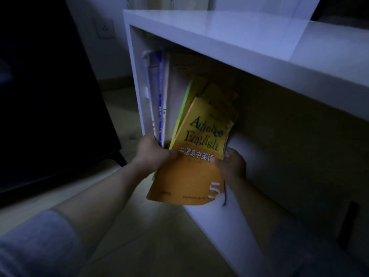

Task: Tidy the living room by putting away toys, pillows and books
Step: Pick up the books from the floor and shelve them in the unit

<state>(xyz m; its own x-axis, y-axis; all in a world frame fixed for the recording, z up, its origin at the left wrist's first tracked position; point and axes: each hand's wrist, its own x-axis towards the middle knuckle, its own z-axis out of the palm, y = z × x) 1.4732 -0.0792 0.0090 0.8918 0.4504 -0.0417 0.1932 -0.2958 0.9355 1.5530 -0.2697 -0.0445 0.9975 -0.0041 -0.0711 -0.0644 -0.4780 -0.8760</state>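
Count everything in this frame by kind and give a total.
Hands: 2, left hand and right hand
Yellow-orange books held: 3 showing
Upright books on the shelf: about 5, spines blurred
White shelf unit: 1
Wall socket: 1
Total: about 12

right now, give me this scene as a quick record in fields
orange book: tilted, top inside the compartment, lower end sticking out
left hand: grips its left edge
right hand: holds its right edge
white shelf unit: open compartment near the floor
upright books: against the compartment's left wall
yellow books: leaning behind the orange book
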